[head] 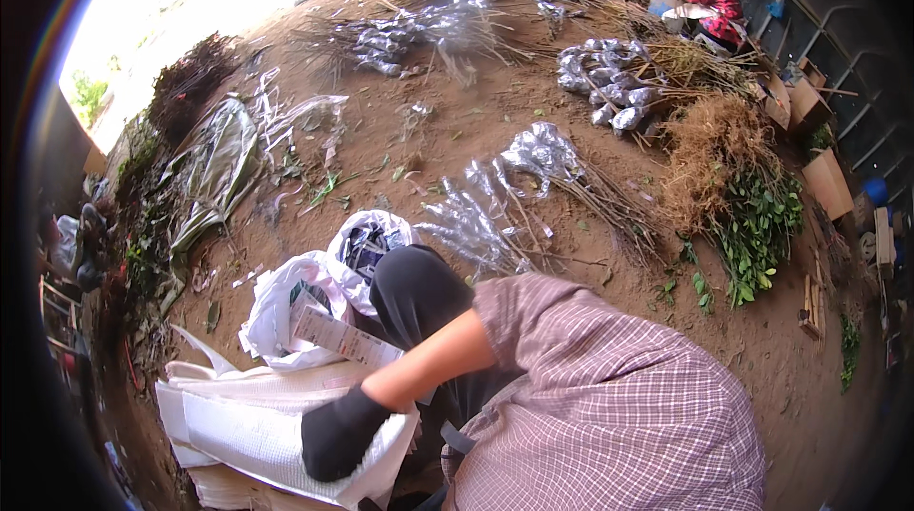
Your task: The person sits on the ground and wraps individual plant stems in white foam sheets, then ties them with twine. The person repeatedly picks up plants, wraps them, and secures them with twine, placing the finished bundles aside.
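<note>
My right hand (343, 434), in a black glove or cover, rests over a stack of white woven or foam sheets (246, 432); its fingers are hidden, so any grip cannot be made out. My left hand is out of view. Just beyond the sheets stands an open white plastic bag (275, 318) holding printed strips. One label strip (348, 338) with writing and barcodes sticks out towards my forearm. Against my dark-clothed knee (418, 289) sits a second white bag (350, 229), its contents dark and patterned.
Bare-stemmed plants with foil-wrapped ends (543, 154) lie on the dirt floor (464, 114). At right is a leafy bundle with exposed roots (721, 161), near cardboard boxes (807, 104). Two people (710, 0) sit at the back right. A crumpled grey-green sheet (221, 161) lies left.
</note>
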Action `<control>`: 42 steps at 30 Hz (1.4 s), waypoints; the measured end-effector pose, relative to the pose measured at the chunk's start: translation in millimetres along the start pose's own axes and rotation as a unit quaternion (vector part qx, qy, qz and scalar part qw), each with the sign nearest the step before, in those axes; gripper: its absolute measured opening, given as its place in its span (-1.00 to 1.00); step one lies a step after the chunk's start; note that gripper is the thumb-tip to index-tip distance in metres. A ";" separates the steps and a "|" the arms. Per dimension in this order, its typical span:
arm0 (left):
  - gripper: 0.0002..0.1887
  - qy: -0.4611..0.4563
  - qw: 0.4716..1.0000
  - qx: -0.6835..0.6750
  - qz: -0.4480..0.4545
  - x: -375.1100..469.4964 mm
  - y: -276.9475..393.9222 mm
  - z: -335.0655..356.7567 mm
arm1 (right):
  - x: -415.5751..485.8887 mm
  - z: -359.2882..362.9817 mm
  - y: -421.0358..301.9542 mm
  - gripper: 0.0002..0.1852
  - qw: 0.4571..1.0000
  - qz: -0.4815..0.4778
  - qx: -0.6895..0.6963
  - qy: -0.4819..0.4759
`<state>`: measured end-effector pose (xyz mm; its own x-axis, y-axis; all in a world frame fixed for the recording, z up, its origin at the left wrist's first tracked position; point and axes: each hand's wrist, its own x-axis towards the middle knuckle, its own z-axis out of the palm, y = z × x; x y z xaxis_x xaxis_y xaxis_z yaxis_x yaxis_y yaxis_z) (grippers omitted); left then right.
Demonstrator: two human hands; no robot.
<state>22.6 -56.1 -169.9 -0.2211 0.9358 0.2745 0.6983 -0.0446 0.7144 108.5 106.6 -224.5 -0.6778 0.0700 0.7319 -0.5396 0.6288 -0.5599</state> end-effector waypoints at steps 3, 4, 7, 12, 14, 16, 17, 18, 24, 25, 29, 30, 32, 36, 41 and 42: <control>-0.77 0.009 0.999 -0.033 -0.022 -12.6 -5.9 -17.6 | -31.3 -87.3 -8.4 -0.83 0.970 0.185 -0.122 0.101; -0.78 -0.005 0.997 -0.070 -0.019 -13.9 -6.6 -10.9 | -53.3 -124.7 -19.0 -0.86 0.940 0.246 -0.210 0.109; -0.80 -0.049 0.981 -0.189 -0.017 -21.9 -2.0 -5.3 | -85.2 -166.6 -38.1 -0.81 0.870 0.324 -0.367 0.050; -0.83 -0.065 0.938 -0.328 -0.095 -56.2 -0.4 -27.9 | -56.1 -52.0 -60.7 -0.54 0.956 0.158 -0.215 -0.118; -0.75 0.011 0.941 -0.286 -0.182 -64.4 -7.8 -30.0 | -70.6 -36.6 -40.0 -0.68 0.965 0.145 -0.099 -0.193; -0.67 0.135 0.921 -0.229 -0.285 -70.9 -19.5 -11.8 | -108.4 -11.0 -35.2 -0.65 0.936 0.351 0.015 0.009; -0.69 0.193 0.932 -0.144 -0.271 -74.5 -42.6 3.6 | -113.9 -0.2 -34.7 -0.59 0.887 0.457 0.061 0.036; -0.75 0.260 0.890 -0.242 -0.285 -63.8 -52.8 20.3 | -126.3 13.0 -30.8 -0.59 0.838 0.541 0.064 0.034; -0.91 0.236 0.731 -0.491 -0.411 -122.5 -162.3 86.4 | -116.1 25.9 -40.1 -0.40 0.758 0.646 0.088 0.026; -0.88 0.232 0.734 -0.482 -0.418 -123.3 -160.6 89.9 | -107.6 17.9 -40.1 -0.34 0.753 0.657 -0.014 -0.036; -0.75 0.222 0.692 -0.544 -0.419 -106.8 -135.9 81.6 | -127.5 47.2 17.0 -0.38 0.759 0.635 0.092 0.108; -0.72 0.214 0.701 -0.527 -0.429 -113.7 -138.3 80.4 | -84.3 33.1 -2.5 -0.47 0.685 0.675 0.253 0.102; -0.66 0.170 0.728 -0.500 -0.438 -107.1 -140.7 80.7 | -102.2 50.1 13.6 -0.50 0.731 0.664 0.123 0.099; -0.67 0.156 0.735 -0.448 -0.485 -116.0 -164.0 85.2 | -122.4 66.9 26.5 -0.57 0.788 0.611 -0.064 0.027; -0.56 0.249 0.908 -0.238 -0.240 -113.2 -166.1 92.3 | -155.5 12.1 47.6 -0.61 0.745 0.627 -0.183 0.135; -0.53 0.224 0.953 -0.059 -0.198 -83.8 -130.9 76.2 | -178.5 8.1 62.4 -0.63 0.704 0.643 -0.193 0.234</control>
<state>1.6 -102.0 -335.5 -0.7376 0.6460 0.1966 0.4247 0.2174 0.8789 191.8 127.0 -393.2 -0.1947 0.9633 -0.1848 0.6055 -0.0302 -0.7953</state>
